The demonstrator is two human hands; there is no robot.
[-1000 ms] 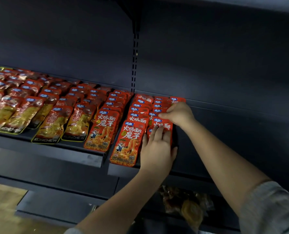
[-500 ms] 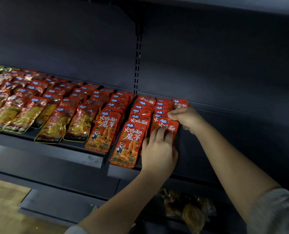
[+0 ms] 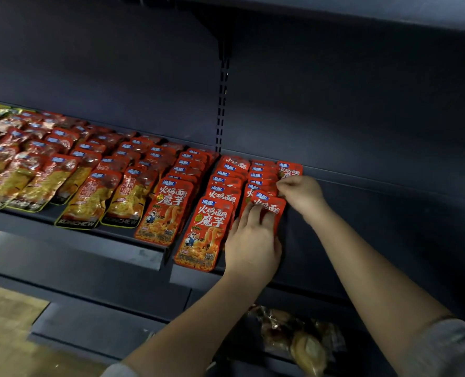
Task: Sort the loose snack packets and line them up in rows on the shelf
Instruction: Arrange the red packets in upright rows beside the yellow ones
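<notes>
Left hand (image 3: pixel 253 240) lies flat, fingers straight, pressing the front red packet (image 3: pixel 269 206) of the third row down on the shelf (image 3: pixel 362 213). Right hand (image 3: pixel 300 193) sits at one o'clock from it, fingers curled in a narrow pinch at the edge of the packets just behind; exactly which one it holds I cannot tell.

The risk, as I see it: that front packet lies tilted, its top corner swung toward two o'clock, and it overlaps the ones behind. If the pinch tugs while the palm eases off, the glossy foil could slide and fan the whole row out of line, or nudge the lone packet (image 3: pixel 290 170) at the back, at twelve o'clock.

The packets are flat red pouches, shiny, with white lettering and a small blue label at the top, shingled one over another. Two full red rows lie to nine o'clock, then orange rows (image 3: pixel 90 197) beyond.
</notes>
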